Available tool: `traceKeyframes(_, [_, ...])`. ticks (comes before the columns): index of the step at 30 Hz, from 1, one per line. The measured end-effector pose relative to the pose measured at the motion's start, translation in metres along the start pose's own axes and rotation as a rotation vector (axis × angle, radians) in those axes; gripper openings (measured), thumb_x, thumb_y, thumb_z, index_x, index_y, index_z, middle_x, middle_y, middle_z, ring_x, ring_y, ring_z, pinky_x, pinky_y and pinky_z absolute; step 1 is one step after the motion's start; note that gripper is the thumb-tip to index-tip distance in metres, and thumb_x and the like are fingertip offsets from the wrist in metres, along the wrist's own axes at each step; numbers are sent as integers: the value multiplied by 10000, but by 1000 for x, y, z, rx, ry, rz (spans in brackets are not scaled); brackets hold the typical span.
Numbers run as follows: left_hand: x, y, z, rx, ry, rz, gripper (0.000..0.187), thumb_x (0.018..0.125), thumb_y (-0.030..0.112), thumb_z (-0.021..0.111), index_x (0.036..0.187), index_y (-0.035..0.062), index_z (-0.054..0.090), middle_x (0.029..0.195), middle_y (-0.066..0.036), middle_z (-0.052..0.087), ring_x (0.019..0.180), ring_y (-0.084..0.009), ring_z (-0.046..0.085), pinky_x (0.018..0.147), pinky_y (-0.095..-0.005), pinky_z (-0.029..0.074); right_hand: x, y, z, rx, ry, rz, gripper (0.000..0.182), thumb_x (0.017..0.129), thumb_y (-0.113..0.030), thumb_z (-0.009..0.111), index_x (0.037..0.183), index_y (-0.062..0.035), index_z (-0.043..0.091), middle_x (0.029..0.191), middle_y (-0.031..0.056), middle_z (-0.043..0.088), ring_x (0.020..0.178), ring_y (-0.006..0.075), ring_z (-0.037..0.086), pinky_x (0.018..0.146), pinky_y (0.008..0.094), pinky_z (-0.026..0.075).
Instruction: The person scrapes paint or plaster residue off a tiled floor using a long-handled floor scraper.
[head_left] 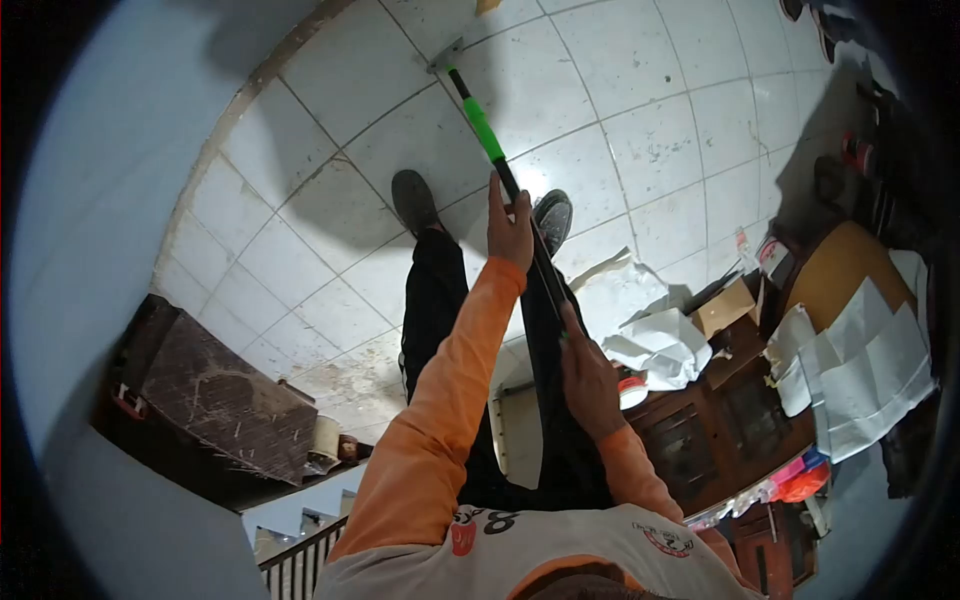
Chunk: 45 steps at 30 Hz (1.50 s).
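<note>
While the pole (482, 130) slants forward past our right shoe (555, 220), we'd best set its head (445, 56), ahead of the shoe, flat to the floor (640, 160) — left hand (511, 238) loosely grasping beside the shoe, right hand (590, 388) grasping behind.

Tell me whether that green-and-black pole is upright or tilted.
Tilted: the pole slants forward from the right hand, past the left hand, to its flat head beyond the shoes.
</note>
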<state>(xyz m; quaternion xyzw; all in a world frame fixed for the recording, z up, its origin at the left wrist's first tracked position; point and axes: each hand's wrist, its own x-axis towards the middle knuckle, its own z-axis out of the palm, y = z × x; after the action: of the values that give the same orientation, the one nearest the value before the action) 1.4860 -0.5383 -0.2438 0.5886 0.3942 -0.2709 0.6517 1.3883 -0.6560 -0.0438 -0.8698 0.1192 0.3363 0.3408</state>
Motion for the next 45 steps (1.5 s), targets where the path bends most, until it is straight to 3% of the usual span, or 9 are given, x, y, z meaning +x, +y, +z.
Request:
traceKeyframes(3, [2, 16, 8, -114, 24, -36, 766, 1044, 338, 618, 1665, 202, 190, 906, -95, 635, 652, -136, 608, 553, -294, 522, 66, 2, 10, -34, -31, -22, 574, 1068, -132, 495, 1618, -185, 337, 887, 256, 664, 760, 403, 648, 683, 499, 502])
traceKeyframes(7, [65, -31, -7, 541, 94, 127, 571, 1041, 433, 468, 1478, 66, 481, 1197, -280, 683, 1100, -499, 629, 905, -486, 533, 78, 18, 29, 154, -139, 71, 407, 1097, -188, 387, 1456, -25, 486, 1167, 281, 648, 986, 458, 651, 883, 523, 523])
traceKeyframes(11, [91, -64, -3, -252, 8, 62, 666, 1053, 288, 577, 1630, 159, 273, 949, -73, 646, 716, -131, 551, 607, -286, 474, 82, 53, 61, -134, -97, -76, 577, 1024, -105, 475, 1576, -34, 320, 1054, 264, 652, 998, 419, 651, 899, 489, 524])
traceKeyframes(14, [36, 8, -13, -173, 86, -81, 792, 1074, 330, 544, 1668, 200, 36, 1170, -95, 685, 920, -193, 655, 689, -323, 527, 110, 6, 30, -13, -55, -7, 689, 1035, -224, 518, 1642, -191, 195, 1003, 264, 645, 897, 481, 675, 771, 563, 561])
traceKeyframes(17, [66, -185, -87, 697, -96, 489, 404, 1028, 246, 579, 1407, 112, 548, 1272, -188, 684, 1165, -286, 677, 909, -380, 544, 163, 16, 51, -64, -40, -114, 692, 1036, -247, 525, 1642, -178, 198, 990, 258, 662, 859, 468, 687, 737, 550, 574])
traceKeyframes(22, [-241, -59, -105, 760, -1065, -111, 767, 919, 638, 637, 1446, 86, 563, 1405, -189, 624, 1337, -378, 561, 1149, -419, 426, 189, 36, 71, -460, 309, -335, 725, 1003, -260, 571, 1645, -243, 232, 958, 180, 675, 823, 346, 713, 632, 462, 585])
traceKeyframes(25, [-320, -4, -66, 735, -1419, -418, 532, 1001, 436, 603, 1432, 124, 601, 1395, -155, 646, 1328, -331, 580, 1125, -398, 439, 171, -11, 15, -266, -19, -40, 661, 1021, -189, 489, 1628, -307, 254, 980, 270, 652, 881, 499, 675, 801, 562, 558])
traceKeyframes(34, [-330, -51, -103, 519, -1637, -299, 421, 995, 373, 605, 1300, 98, 697, 1264, -133, 713, 1145, -296, 680, 1006, -385, 511, 129, -16, 27, -453, 15, -9, 614, 1060, -235, 456, 1626, -306, 229, 873, 253, 693, 749, 471, 710, 662, 566, 584])
traceKeyframes(45, [-64, 33, -206, 1596, -114, 383, 405, 1025, 317, 527, 1367, 106, 578, 1358, -137, 597, 1248, -381, 573, 1078, -604, 396, 156, -23, 63, -543, 57, -78, 672, 1044, -266, 519, 1641, -275, 211, 773, 233, 686, 679, 472, 687, 602, 597, 553])
